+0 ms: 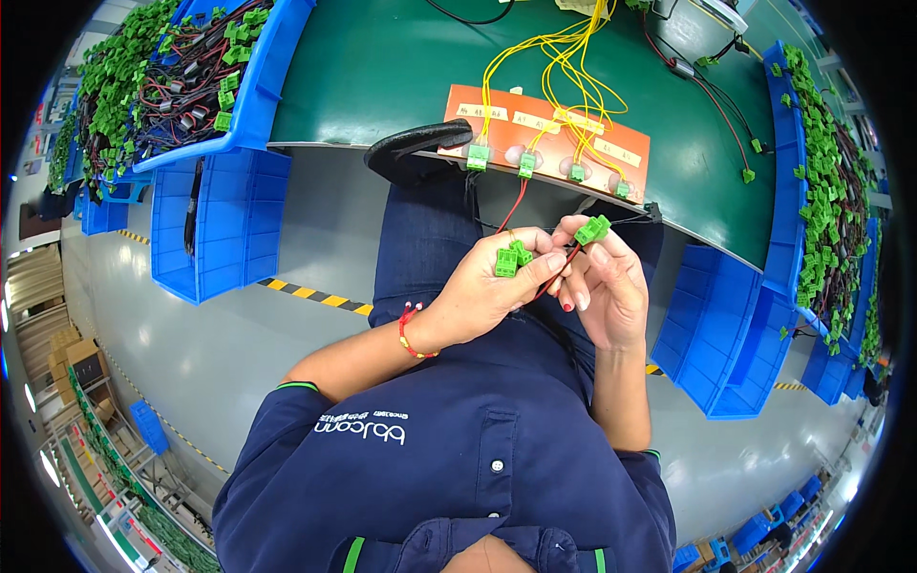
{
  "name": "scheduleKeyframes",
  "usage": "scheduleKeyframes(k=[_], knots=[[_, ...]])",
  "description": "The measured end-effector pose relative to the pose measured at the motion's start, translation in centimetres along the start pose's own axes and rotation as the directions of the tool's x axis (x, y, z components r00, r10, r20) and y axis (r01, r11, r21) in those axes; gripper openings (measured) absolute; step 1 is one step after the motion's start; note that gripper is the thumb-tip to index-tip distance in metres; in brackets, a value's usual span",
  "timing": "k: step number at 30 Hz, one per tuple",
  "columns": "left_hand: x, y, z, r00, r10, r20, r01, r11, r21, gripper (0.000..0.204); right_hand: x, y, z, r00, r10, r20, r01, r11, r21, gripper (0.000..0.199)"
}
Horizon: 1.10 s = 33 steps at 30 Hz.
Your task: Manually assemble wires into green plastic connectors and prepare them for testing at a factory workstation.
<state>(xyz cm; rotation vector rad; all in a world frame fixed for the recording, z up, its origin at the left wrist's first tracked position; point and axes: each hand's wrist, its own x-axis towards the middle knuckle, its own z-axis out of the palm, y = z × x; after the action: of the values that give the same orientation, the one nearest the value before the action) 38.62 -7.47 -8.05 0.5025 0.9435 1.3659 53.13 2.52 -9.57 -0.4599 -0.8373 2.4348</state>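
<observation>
My left hand (478, 291) is closed around small green terminal connectors (512, 259), which stick out above its thumb. My right hand (613, 286) pinches another green terminal connector (592, 229) between thumb and forefinger. A red and black wire (554, 278) runs from that connector down to the left fingertips, so the hands nearly touch. Just beyond them, an orange board (530, 115) lies at the table's near edge, with several green connectors (526, 164) along its front and yellow wires (564, 57) behind. One red and black cable (513, 207) hangs from the board toward my left hand.
Blue bins (266, 91) of green connectors and cables flank the green table (363, 76); another full bin (785, 143) is at the right. Lower blue bins (220, 224) hang below. A black curved piece (411, 153) juts over the near edge. Loose wired connectors (748, 176) lie on the right.
</observation>
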Motion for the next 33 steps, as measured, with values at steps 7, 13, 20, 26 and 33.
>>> scheduleKeyframes(k=[7,13,20,26,33], knots=[[-0.3,0.1,-0.3,0.995,-0.050,0.086,0.044,0.997,0.070,0.019,-0.4,0.4,-0.6,0.997,-0.015,0.071,0.018,0.999,-0.041,0.028],[-2.2,0.1,-0.7,0.962,0.258,-0.095,-0.199,0.893,0.404,0.017,-0.7,-0.3,-0.5,0.996,-0.090,0.022,0.090,0.995,-0.039,0.022],[-2.0,1.5,-4.4,0.782,0.402,-0.475,-0.297,0.912,0.282,0.019,-0.8,-0.5,-1.2,0.992,-0.123,-0.014,0.123,0.992,0.026,0.017],[-1.3,1.0,-5.1,0.911,0.242,-0.333,-0.122,0.931,0.344,0.017,-0.6,-0.5,-0.9,0.991,-0.132,0.000,0.131,0.988,0.081,0.017],[-2.1,2.4,-6.3,0.937,0.220,-0.271,-0.113,0.926,0.359,0.022,-1.1,-3.2,-1.6,0.951,-0.305,-0.047,0.305,0.952,-0.013,0.018]])
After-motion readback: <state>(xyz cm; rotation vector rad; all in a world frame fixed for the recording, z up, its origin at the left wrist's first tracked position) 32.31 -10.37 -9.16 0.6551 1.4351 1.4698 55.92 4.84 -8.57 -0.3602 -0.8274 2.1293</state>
